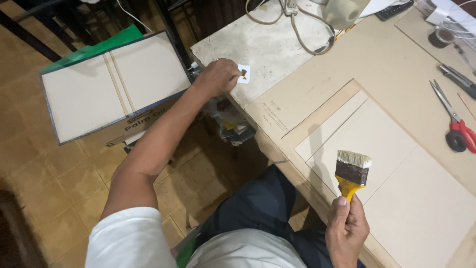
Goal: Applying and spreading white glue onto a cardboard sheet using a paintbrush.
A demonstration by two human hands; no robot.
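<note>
My right hand (346,228) grips the yellow handle of a flat paintbrush (351,171) with pale bristles, held upright over tan cardboard sheets (391,149) lying on the worktable. My left hand (216,77) reaches out to the left and pinches a small white scrap (244,73) with a brown smear, at the near corner of a worn white tabletop (267,44).
Red-handled scissors (456,126) and pliers (458,78) lie at the table's right. A tape roll (440,37) and cables (302,30) sit at the back. A book cover board (111,82) rests on a carton on the tiled floor at left.
</note>
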